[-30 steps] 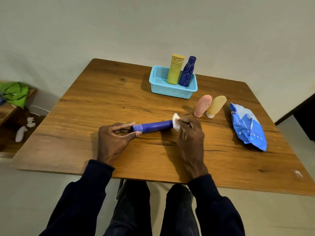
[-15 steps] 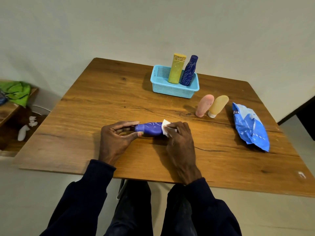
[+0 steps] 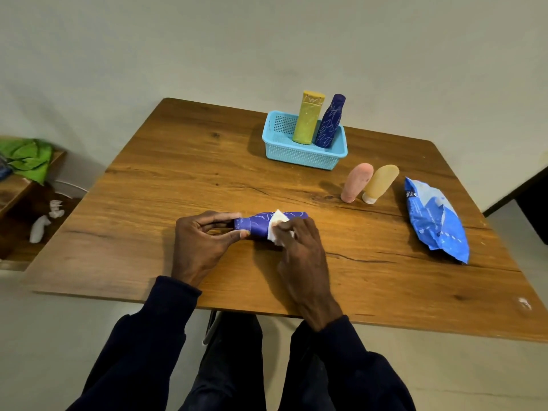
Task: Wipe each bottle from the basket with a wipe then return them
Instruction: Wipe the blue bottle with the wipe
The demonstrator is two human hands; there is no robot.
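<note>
The wooden worktop [image 3: 178,188] carries it all. At three o'clock lies the blue wipe packet [image 3: 436,221]. At one o'clock sits the pale blue basket [image 3: 296,157].

Near the person, at six o'clock, the left hand [image 3: 198,244] pinches one end of a purple bottle [image 3: 261,225] held sideways. The right hand [image 3: 302,256] is curled round a white wipe [image 3: 277,226], pressing it on the bottle's middle.

A yellow bottle [image 3: 308,117] and a dark blue bottle [image 3: 329,123] stand in the basket. A pink bottle [image 3: 355,182] and a tan bottle [image 3: 381,182] stand side by side at two o'clock.

I'd say the purple one is mid-wipe. Three bottles are outside the basket, and I cannot tell which of the others are done.
</note>
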